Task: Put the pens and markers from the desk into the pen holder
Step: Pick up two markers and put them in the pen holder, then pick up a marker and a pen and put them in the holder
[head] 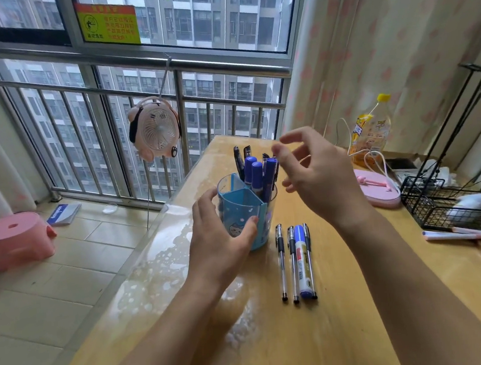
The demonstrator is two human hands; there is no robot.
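While the left hand holds the pen holder | right hand open, empty, above it | pens lie beside holder, pointing away, nearer right hand.

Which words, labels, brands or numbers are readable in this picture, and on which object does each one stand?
Nothing here can be read with certainty.
Yellow and red sign on the window: Chinese characters, too blurred to read.
Blue booklet on the floor: a white word, too small to read.
Yellow bottle: printed label, blurred.
Blue marker on the desk: label with a barcode, unreadable.
Pen holder: only a cartoon picture, no text.
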